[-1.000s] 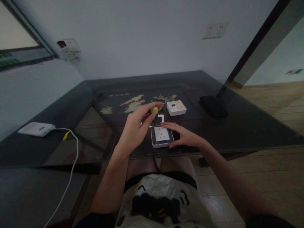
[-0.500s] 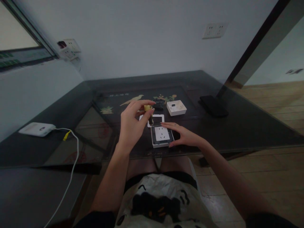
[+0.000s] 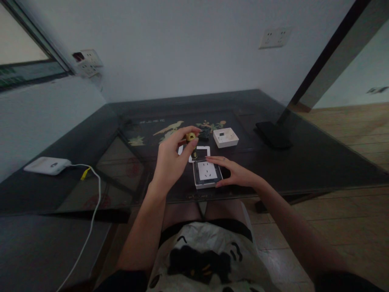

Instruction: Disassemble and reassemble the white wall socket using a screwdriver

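Note:
Between its thumb and fingers my left hand [image 3: 174, 156] pinches the yellow-and-black handle of a screwdriver [image 3: 191, 137]. The tool points down at the left side of a wall socket [image 3: 207, 171], which lies face up in a white box with its dark inner frame showing. Whether the tip sits in a screw I cannot make out. My right hand [image 3: 234, 172] is closed on the box, fingers over its top edge and thumb at its right side. Just behind the socket lies a white cover frame [image 3: 204, 151], partly hidden by my left hand.
An open white back box [image 3: 225, 138] stands behind the socket, beside small dark parts [image 3: 205, 133]. A black phone-like object [image 3: 273, 135] lies on the right of the dark tabletop [image 3: 310, 162]. At left is a white device [image 3: 48, 165] with a white cable [image 3: 96, 202].
My left hand has shifted slightly right, and the screwdriver handle has turned and stands more upright. My right hand and the socket stay in place.

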Demonstrator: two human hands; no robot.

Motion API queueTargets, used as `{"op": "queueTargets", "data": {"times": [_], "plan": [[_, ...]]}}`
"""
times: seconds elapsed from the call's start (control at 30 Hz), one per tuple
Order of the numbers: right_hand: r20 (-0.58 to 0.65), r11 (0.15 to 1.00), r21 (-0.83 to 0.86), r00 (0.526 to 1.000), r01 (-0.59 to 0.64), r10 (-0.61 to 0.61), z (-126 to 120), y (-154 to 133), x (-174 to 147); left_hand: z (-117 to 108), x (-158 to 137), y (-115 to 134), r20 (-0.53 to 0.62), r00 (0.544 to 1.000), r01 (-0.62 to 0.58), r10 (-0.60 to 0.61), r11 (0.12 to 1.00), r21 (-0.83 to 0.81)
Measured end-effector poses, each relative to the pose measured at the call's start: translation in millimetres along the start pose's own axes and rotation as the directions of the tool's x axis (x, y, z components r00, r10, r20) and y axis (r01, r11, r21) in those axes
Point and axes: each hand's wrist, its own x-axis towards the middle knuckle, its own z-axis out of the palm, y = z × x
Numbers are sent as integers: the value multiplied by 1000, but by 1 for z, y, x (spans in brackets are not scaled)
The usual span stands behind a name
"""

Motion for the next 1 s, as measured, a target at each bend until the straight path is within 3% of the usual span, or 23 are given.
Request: {"op": "queueTargets", "data": {"times": [0.1,0.17,0.43,0.7,0.87,1.0], "plan": [[3,1000,-3,1000,3,-3,0,-1,0,6,0,-2,-99,995,-8,14,998,57],[7,1000,-3,1000,-2,3,0,-1,0,7,-1,-2,-100,995,-2,7,999,51],[0,1000,3,1000,-8,8,0,-1,0,-1,-3,12,105,994,-12,12,1000,-1],[6,1000,16,1000,-20,20,-1,-3,0,-6,0,0,170,985,45,-25,992,-120],[7,999,18,1000,-26,26,-1,-4,0,-8,-3,-4,133,990,56,-42,993,-107],[7,999,24,1000,-29,29,0,-3,-1,-17,-6,-10,30,998,56,-57,998,37]]}}
